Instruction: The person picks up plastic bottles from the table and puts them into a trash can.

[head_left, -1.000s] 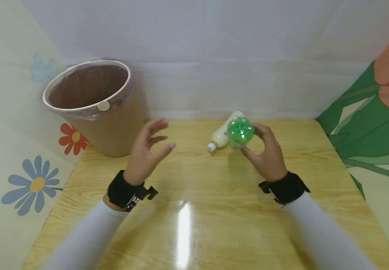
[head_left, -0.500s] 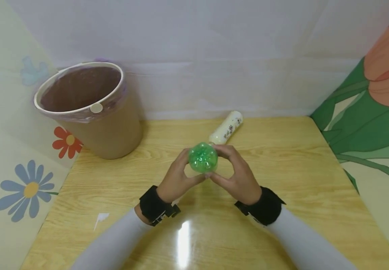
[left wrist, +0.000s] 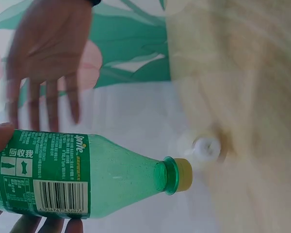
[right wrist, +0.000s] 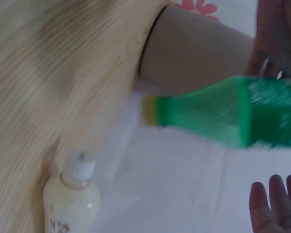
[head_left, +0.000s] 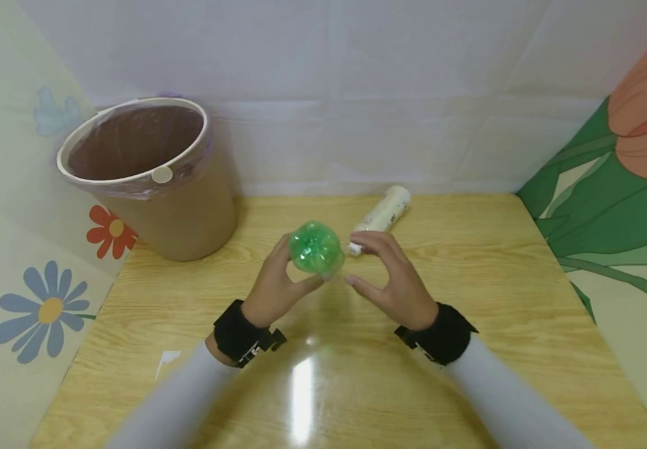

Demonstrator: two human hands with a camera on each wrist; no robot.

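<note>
My left hand grips a green plastic Sprite bottle above the table. In the head view the bottle's base faces up; its yellow cap points down to the table. The left wrist view shows the label with a barcode, and fingers wrapped round the body. My right hand is just to the right of the bottle, apart from it, fingers bent loosely and holding nothing. Behind the right hand lies a cream-coloured bottle with a white cap, partly hidden by that hand's fingers.
A tan bin with a clear liner stands at the table's back left. The wood-grained table meets a white sheet at the back. A small white mark shows near the left forearm.
The right hand first held the green bottle near the cream one and brought it to the middle. The left hand took hold, then the right let go and the bottle moved left.
</note>
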